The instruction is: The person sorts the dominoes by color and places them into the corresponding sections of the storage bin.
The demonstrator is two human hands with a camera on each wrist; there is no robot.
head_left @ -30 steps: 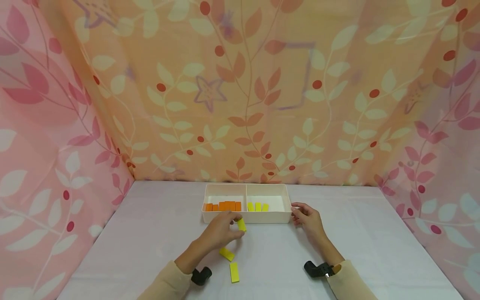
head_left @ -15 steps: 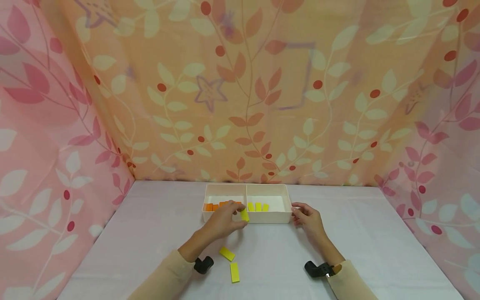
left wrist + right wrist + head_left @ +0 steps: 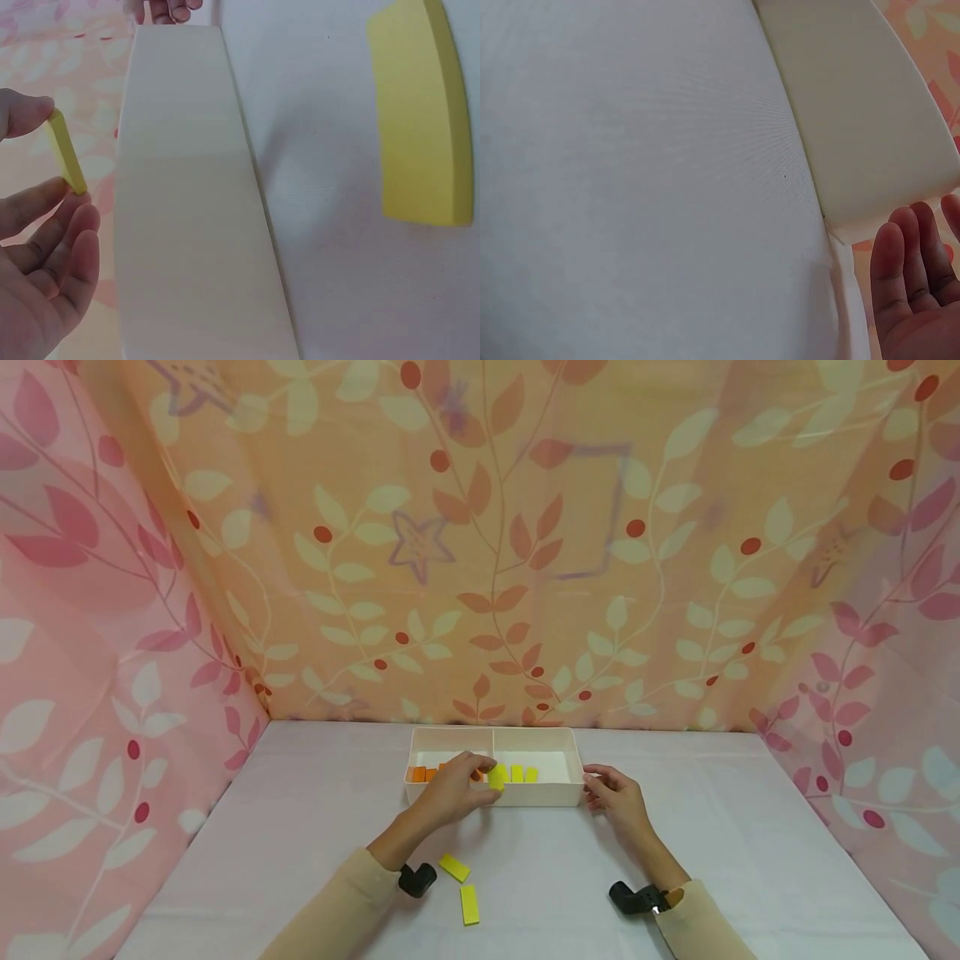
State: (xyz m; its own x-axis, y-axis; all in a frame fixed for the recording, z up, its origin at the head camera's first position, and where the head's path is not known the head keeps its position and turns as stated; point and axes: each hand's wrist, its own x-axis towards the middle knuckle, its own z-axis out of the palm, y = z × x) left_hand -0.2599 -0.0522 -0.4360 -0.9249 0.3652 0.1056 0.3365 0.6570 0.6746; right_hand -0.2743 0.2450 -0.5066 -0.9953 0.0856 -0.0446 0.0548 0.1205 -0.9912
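My left hand (image 3: 448,791) pinches a small flat yellow block (image 3: 497,777) between thumb and fingertips. It holds the block upright at the front wall of a white two-compartment box (image 3: 540,795), near the divider. In the left wrist view the same yellow block (image 3: 69,154) shows edge-on, above the box's rim level. At the box's right end, my right hand (image 3: 620,799) touches the wall with fairly straight fingers (image 3: 889,259). Yellow blocks (image 3: 517,773) stand in the right compartment. Orange blocks (image 3: 418,774) line the left compartment, partly hidden by my left hand.
Two more yellow blocks lie on the white tabletop in front of the box: a slanted yellow block (image 3: 454,867) and a nearer yellow block (image 3: 469,905). Patterned cloth (image 3: 480,610) hangs behind the table and along both sides.
My left hand has carried its yellow block forward and to the right, from in front of the box up to its front rim by the divider. My right hand has stayed put.
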